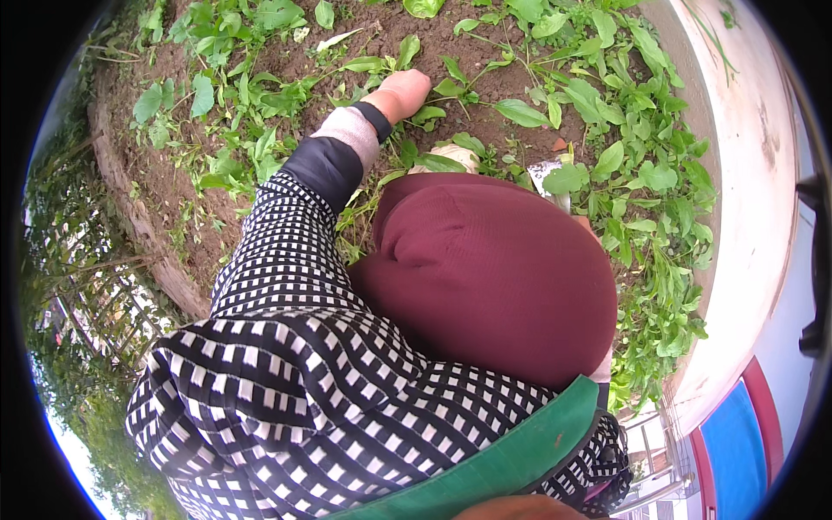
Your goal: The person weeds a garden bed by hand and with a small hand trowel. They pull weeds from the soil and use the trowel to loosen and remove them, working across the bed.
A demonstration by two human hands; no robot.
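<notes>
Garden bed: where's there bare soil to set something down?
Mostly bare soil runs down the left, between the brown ridge and the leafy plants. A smaller patch lies beyond the left hand, below the pale-green leaf head. It's crowded along the right, where dense greens line the pale wall.

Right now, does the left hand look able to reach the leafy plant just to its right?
Probably yes: the left hand is beside the leafy plant, and nothing visible blocks the way.
</notes>
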